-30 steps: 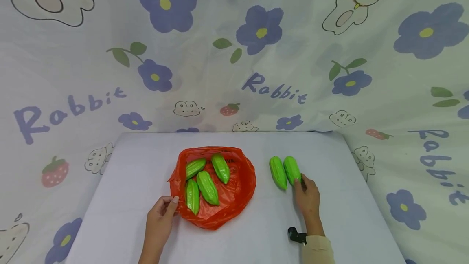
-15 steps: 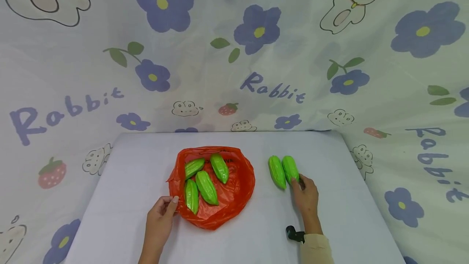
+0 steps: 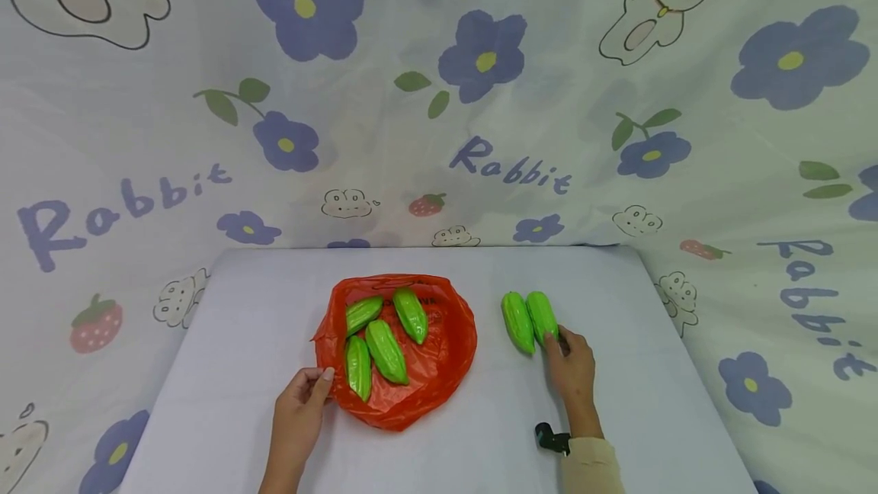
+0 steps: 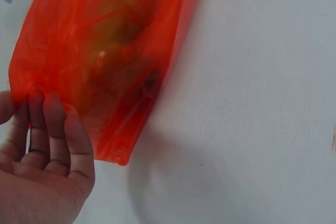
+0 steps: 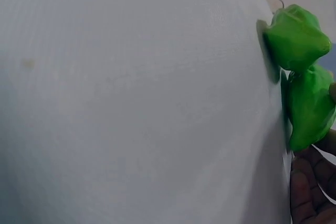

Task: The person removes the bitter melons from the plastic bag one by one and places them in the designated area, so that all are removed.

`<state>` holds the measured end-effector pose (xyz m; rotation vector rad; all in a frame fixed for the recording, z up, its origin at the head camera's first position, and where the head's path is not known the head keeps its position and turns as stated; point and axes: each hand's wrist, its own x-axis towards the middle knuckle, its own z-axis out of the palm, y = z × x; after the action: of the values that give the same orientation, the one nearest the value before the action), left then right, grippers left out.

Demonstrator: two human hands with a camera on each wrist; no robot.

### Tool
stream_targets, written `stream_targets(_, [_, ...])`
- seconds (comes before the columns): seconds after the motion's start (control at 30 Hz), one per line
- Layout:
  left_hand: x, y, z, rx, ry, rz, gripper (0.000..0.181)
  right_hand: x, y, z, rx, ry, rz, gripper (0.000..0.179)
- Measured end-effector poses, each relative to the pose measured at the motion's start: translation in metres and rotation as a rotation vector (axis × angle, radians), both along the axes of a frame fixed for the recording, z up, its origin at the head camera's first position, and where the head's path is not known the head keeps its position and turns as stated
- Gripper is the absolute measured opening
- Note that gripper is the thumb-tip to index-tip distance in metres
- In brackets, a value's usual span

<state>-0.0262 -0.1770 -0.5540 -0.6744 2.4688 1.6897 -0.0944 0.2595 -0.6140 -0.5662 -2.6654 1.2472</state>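
A red plastic bag [image 3: 446, 372] lies with its mouth spread wide, several bright green bitter melons [image 3: 386, 353] inside it. At its near left rim my left hand [image 3: 302, 402] pinches the plastic, thumb on the inner side and fingers behind. In the left wrist view the fingers [image 4: 79, 140] show against the translucent bag [image 4: 68, 40]. To the right, two more bitter melons lie side by side. My right hand [image 3: 572, 364] holds the near end of the right melon [image 3: 540, 313], thumb on one side and fingers on the other. The left melon [image 3: 517, 322] lies right beside it.
A white cloth [image 3: 240, 311] covers the table. Behind and at both sides hangs a patterned curtain [image 3: 384, 136] with flowers and rabbits. A small black device [image 3: 551, 438] is at my right wrist, by the beige sleeve [image 3: 591, 467].
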Motion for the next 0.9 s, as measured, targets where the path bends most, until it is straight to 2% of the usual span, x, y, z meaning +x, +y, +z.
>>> stream_targets(0.37, [-0.0034,0.0029,0.001,0.008,0.007,-0.006,0.05,-0.0032,0.0007,-0.0045,0.012,0.001,-0.003,0.05])
stream_targets(0.6, [-0.0041,0.0057,0.0033,0.017,0.026,0.006,0.048,-0.0037,0.0,-0.0019,0.005,-0.024,-0.001,0.052])
stream_targets(0.9, [-0.0043,0.0068,0.0003,0.021,0.031,0.009,0.046,-0.0037,0.0008,-0.0009,-0.006,-0.044,-0.011,0.056])
